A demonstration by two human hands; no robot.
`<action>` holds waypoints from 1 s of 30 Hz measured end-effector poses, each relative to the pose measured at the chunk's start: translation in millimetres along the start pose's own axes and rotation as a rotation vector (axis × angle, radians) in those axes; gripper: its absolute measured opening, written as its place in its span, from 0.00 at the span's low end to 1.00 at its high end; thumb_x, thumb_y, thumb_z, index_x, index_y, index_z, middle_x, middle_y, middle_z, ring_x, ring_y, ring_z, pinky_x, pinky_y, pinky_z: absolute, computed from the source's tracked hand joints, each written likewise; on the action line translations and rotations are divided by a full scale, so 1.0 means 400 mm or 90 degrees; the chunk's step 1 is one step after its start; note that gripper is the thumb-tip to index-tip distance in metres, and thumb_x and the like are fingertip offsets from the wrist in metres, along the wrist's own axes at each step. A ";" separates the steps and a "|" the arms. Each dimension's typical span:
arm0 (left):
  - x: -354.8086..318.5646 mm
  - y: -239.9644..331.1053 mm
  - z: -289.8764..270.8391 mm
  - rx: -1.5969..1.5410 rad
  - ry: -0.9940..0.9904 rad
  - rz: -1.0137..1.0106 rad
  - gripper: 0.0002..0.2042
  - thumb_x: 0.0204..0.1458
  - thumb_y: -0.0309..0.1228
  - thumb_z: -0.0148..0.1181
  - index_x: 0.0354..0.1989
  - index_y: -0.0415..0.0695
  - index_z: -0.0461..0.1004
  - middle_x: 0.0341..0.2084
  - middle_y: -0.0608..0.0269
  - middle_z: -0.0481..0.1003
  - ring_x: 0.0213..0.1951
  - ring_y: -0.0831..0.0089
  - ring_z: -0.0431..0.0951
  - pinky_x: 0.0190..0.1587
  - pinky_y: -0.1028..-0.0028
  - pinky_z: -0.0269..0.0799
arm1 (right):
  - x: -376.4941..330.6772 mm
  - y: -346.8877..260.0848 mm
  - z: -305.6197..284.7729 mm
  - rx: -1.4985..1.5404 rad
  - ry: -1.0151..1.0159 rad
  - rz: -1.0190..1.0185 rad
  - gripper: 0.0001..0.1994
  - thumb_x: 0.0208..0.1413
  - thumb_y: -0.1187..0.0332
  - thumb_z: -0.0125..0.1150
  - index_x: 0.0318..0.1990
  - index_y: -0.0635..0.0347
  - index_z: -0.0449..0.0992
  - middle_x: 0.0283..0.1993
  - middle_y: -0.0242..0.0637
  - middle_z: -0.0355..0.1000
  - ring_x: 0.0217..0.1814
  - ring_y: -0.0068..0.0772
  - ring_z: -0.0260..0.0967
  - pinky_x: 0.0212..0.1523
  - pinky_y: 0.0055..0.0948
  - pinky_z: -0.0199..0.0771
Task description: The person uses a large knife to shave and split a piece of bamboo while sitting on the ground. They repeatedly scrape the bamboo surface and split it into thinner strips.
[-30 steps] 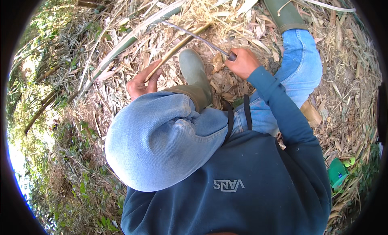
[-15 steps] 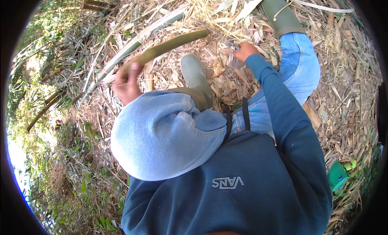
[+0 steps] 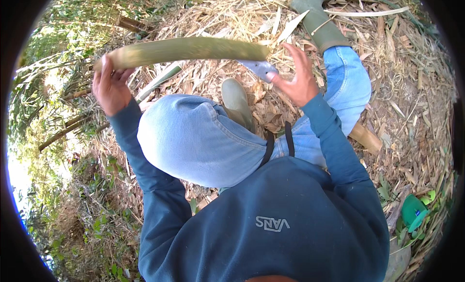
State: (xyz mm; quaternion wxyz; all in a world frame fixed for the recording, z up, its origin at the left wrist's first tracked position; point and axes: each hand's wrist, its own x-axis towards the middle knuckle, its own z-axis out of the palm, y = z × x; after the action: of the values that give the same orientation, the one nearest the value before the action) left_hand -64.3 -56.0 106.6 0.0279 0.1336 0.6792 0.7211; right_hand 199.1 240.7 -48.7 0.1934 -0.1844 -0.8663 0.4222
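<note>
A curved length of split green bamboo (image 3: 186,50) stretches across in front of me, raised over the ground and slightly blurred. My left hand (image 3: 111,86) is closed on its left end. My right hand (image 3: 298,76) is at the other end, thumb and fingers spread apart just beyond the bamboo's tip. A grey metal blade (image 3: 258,69) shows beneath that end, reaching my right thumb; its far part is hidden behind the bamboo. Whether the thumb bears on the blade I cannot tell.
My bent knee (image 3: 179,136) and one green boot (image 3: 236,95) lie below the bamboo; the other boot (image 3: 319,25) stretches out at the upper right. Dry leaves and shavings cover the ground. A green cap-like object (image 3: 414,211) lies at the right, and brush grows at the left.
The bamboo has come up and nearer, and is now more level. My left hand has moved left and up with it. My right hand's fingers have spread beside the bamboo's end.
</note>
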 end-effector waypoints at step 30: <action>-0.087 -0.259 0.204 0.135 -0.490 -0.321 0.25 0.62 0.49 0.50 0.56 0.41 0.71 0.44 0.52 0.78 0.43 0.62 0.81 0.45 0.66 0.80 | -0.077 -0.073 0.035 0.683 -0.414 0.450 0.15 0.66 0.59 0.48 0.48 0.63 0.69 0.40 0.41 0.74 0.33 0.28 0.73 0.28 0.26 0.77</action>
State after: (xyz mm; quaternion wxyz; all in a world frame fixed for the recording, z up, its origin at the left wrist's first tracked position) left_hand -26.5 23.4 2.3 0.4383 0.2240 0.7007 0.5165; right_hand 214.3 199.9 -38.9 -0.1586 -0.1982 -0.4417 0.8605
